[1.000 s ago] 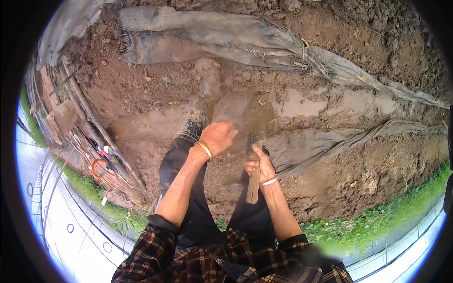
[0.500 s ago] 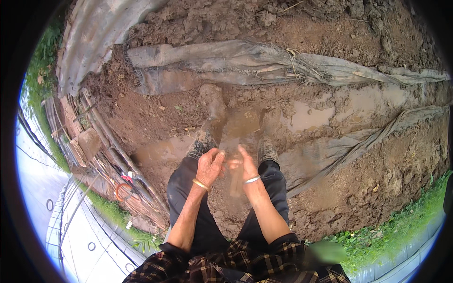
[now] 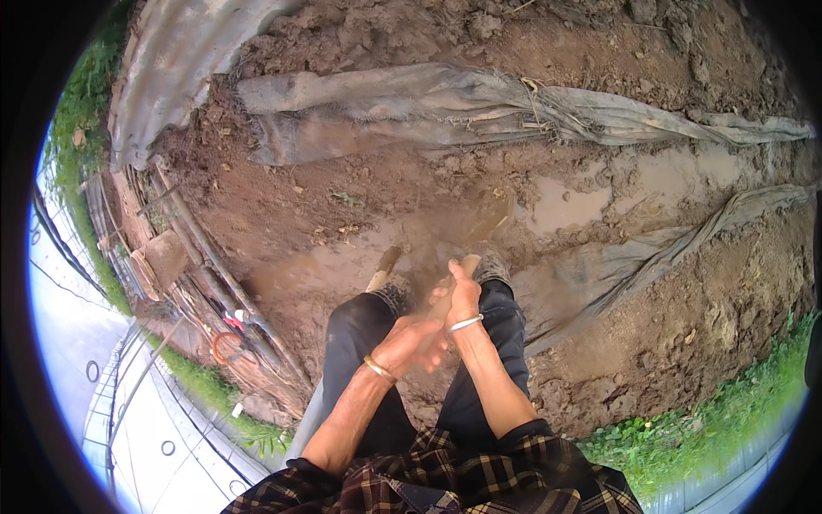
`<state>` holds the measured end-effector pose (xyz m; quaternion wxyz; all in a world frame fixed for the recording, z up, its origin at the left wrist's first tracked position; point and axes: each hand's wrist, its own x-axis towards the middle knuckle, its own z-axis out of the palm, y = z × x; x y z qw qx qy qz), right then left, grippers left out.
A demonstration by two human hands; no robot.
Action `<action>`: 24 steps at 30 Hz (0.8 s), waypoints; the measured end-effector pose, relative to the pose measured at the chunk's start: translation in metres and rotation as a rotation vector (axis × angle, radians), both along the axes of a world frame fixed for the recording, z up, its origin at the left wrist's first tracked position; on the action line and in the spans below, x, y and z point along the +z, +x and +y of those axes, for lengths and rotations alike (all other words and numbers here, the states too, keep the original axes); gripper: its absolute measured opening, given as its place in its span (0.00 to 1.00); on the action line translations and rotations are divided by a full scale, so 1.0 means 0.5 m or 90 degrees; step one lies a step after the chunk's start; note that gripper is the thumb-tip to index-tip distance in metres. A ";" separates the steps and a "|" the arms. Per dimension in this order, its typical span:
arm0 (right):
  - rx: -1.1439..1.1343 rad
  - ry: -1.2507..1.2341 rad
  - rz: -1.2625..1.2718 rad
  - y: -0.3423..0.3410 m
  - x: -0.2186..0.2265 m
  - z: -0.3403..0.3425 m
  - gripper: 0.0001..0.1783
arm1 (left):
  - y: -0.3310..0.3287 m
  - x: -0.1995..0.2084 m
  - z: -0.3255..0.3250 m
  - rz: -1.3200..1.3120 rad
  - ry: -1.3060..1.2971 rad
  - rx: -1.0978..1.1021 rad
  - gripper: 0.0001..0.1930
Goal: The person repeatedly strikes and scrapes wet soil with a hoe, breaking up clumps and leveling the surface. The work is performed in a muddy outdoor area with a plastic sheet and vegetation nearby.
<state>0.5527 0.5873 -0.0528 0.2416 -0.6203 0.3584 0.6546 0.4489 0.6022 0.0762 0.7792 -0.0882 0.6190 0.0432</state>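
The plaid shirt (image 3: 479, 471) is nearest, below the stick (image 3: 469, 264). The stick, a short, flat piece of wood, slants between the two hands above the gap between the knees. The left hand (image 3: 413, 341), with a gold bracelet (image 3: 379, 369) at its wrist, is at the stick's lower end; it is blurred, its fingers partly spread, and I cannot tell whether they grip. The right hand (image 3: 463, 297), with a silver bracelet (image 3: 467, 322), has its fingers closed around the stick, thumb up near the top end.

Dark trousers (image 3: 503, 330) show on both sides of the stick. Lower down, the right boot (image 3: 494, 269) is just right of the stick's top end, and the left boot (image 3: 394, 297) is to the stick's left, beside a pole (image 3: 384, 268) with a muddy tip.

Around them lies wet brown mud, with a puddle (image 3: 565, 208) beyond the stick to its right. One grey cloth (image 3: 634, 265) lies right of the stick, and another cloth (image 3: 360, 94) stretches across beyond it. Well left of the stick are wooden poles (image 3: 199, 244) and an orange ring (image 3: 227, 348); farther off, beyond these, is a pale sheet (image 3: 175, 73).
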 end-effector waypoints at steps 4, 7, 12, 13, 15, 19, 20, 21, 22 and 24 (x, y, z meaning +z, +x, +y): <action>-0.035 0.015 0.028 0.017 -0.015 0.019 0.16 | -0.012 -0.003 -0.021 -0.051 -0.056 0.088 0.14; -0.030 0.040 0.006 -0.001 -0.085 0.045 0.16 | -0.051 -0.027 -0.043 -0.096 -0.035 0.183 0.15; 0.037 0.066 -0.077 -0.116 -0.141 0.061 0.14 | -0.160 -0.076 -0.045 -0.085 0.020 0.273 0.19; 0.045 0.067 -0.075 -0.133 -0.136 0.063 0.13 | -0.180 -0.079 -0.045 -0.082 0.008 0.288 0.19; 0.062 0.057 -0.105 -0.158 -0.126 0.071 0.12 | -0.205 -0.074 -0.051 -0.086 0.017 0.287 0.20; 0.128 0.039 -0.111 -0.197 -0.100 0.073 0.10 | -0.229 -0.053 -0.075 -0.064 0.019 0.328 0.20; 0.136 0.030 -0.104 -0.211 -0.096 0.072 0.10 | -0.233 -0.047 -0.080 -0.055 0.023 0.329 0.20; 0.141 0.015 -0.112 -0.223 -0.092 0.071 0.09 | -0.240 -0.043 -0.083 -0.043 0.042 0.344 0.20; 0.165 0.042 -0.085 -0.240 -0.090 0.071 0.10 | -0.246 -0.038 -0.084 -0.033 0.027 0.357 0.20; 0.202 0.057 -0.039 -0.268 -0.087 0.074 0.10 | -0.262 -0.030 -0.082 0.004 -0.027 0.390 0.20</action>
